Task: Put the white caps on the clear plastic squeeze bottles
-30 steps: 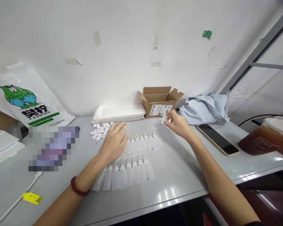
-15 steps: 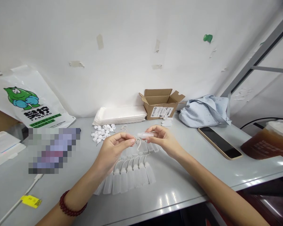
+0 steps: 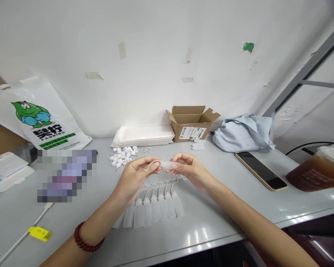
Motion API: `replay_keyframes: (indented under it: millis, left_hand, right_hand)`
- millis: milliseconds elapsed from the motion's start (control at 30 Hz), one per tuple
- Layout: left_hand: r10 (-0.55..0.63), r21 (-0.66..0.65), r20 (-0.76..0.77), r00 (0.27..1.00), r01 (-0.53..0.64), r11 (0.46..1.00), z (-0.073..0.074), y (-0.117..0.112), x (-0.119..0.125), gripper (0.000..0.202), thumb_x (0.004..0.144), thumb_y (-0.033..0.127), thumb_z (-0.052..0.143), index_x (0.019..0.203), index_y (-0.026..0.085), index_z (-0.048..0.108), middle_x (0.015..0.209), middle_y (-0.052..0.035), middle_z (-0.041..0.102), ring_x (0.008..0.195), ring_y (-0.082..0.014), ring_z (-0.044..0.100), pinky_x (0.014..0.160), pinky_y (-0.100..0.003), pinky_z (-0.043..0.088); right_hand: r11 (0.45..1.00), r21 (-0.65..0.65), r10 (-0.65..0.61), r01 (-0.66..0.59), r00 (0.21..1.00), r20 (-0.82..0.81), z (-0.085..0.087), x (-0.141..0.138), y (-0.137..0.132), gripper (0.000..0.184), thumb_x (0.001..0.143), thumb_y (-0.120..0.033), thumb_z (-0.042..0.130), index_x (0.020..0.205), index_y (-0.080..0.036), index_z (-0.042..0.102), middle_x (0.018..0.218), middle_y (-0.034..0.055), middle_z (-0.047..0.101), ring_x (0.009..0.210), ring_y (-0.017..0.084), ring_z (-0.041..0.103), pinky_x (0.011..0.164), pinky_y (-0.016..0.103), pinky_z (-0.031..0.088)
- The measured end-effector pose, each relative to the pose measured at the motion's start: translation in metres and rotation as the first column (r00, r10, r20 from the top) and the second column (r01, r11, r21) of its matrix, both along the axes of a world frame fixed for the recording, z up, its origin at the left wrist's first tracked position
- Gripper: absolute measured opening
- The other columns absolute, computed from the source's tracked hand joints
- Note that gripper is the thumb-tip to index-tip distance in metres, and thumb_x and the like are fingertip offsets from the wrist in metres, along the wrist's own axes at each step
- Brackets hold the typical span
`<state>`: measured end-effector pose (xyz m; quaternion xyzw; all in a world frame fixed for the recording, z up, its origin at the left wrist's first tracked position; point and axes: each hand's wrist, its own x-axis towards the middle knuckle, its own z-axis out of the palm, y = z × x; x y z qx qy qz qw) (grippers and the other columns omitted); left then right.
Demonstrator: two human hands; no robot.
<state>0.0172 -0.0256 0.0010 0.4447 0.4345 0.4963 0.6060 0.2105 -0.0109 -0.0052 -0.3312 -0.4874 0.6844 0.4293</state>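
Between my two hands, above the grey table, is a small translucent plastic bottle (image 3: pixel 168 164). My right hand (image 3: pixel 189 167) grips its body from the right. At its neck end, my left hand (image 3: pixel 139 171) pinches a white bent-tube cap (image 3: pixel 151 164), whose thin tube curves out to the left. The cap and the bottle neck meet at my left fingertips, which partly hide the joint. Below my hands lie rows of similar bottles (image 3: pixel 154 211) with tube caps on them. A pile of small white caps (image 3: pixel 123 156) rests beyond my left hand.
At the back stand a stack of white packets (image 3: pixel 144 135) and an open cardboard box (image 3: pixel 190 126). To the right are a light blue cloth bag (image 3: pixel 243 133), a phone (image 3: pixel 260 170) and a drink cup (image 3: pixel 317 170). A printed white bag (image 3: pixel 58 111) leans at left above a cable (image 3: pixel 19 239).
The tube cap in my left hand has come up against the bottle's neck; earlier a gap showed between them and the tube hung down. The view has shifted slightly.
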Motion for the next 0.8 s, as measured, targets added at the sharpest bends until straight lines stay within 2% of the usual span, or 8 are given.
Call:
replay_keyframes:
  millis: [300, 567, 800]
  left_hand:
    - [0.060, 0.123, -0.236, 0.970, -0.031, 0.992, 0.0023, -0.0037, 0.0018, 0.022, 0.070, 0.037, 0.073, 0.083, 0.019, 0.072, 0.079, -0.0019, 0.069, 0.070, -0.0146, 0.061, 0.073, -0.028, 0.049]
    - [0.070, 0.153, -0.278, 0.958, -0.028, 0.988, 0.0011, -0.0043, 0.0024, 0.022, 0.071, 0.038, 0.071, 0.083, 0.020, 0.072, 0.086, -0.0034, 0.070, 0.069, -0.0154, 0.062, 0.071, -0.029, 0.050]
    - [0.041, 0.138, -0.314, 0.949, 0.003, 0.990, 0.0016, -0.0038, 0.0031, 0.022, 0.071, 0.037, 0.071, 0.086, 0.021, 0.074, 0.080, -0.0026, 0.072, 0.069, -0.0156, 0.061, 0.070, -0.027, 0.051]
  right_hand:
    - [0.999, -0.033, 0.006, -0.008, 0.999, -0.036, -0.0015, 0.0000, 0.0001, 0.022, 0.068, -0.028, 0.076, 0.079, -0.017, 0.060, 0.079, 0.0016, 0.068, 0.079, 0.016, 0.068, 0.071, 0.026, 0.048]
    - [0.999, -0.040, 0.007, -0.009, 0.999, -0.041, 0.0002, 0.0004, -0.0013, 0.023, 0.068, -0.028, 0.076, 0.080, -0.018, 0.059, 0.082, 0.0020, 0.068, 0.081, 0.017, 0.068, 0.071, 0.027, 0.049]
    - [0.999, -0.012, 0.031, -0.031, 0.998, -0.050, -0.0024, -0.0014, -0.0007, 0.023, 0.070, -0.029, 0.075, 0.081, -0.018, 0.059, 0.081, 0.0023, 0.068, 0.081, 0.017, 0.068, 0.072, 0.027, 0.048]
